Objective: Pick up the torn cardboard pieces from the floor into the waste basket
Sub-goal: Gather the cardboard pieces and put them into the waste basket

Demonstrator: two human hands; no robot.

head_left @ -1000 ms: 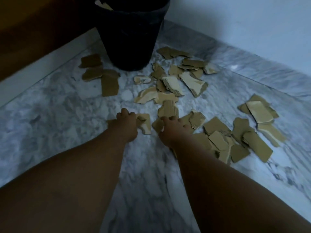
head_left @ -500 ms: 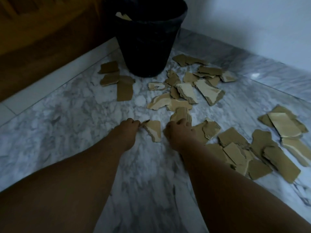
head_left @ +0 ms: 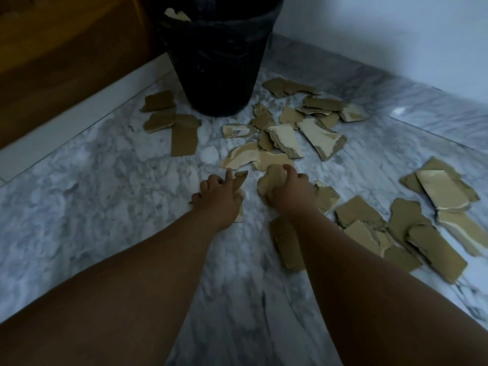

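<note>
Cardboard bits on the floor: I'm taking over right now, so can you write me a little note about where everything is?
Left hand: down on the grey marble floor, fingers closing on a small torn brown cardboard piece; grip looks unfinished.
Right hand: shut on a ridged cardboard piece.
Black waste basket: stands ahead by the wall, one pale scrap showing at its rim.
Done: little that shows.
Left: nearly everything. Pieces lie left of the basket, in front of it and far right.
</note>
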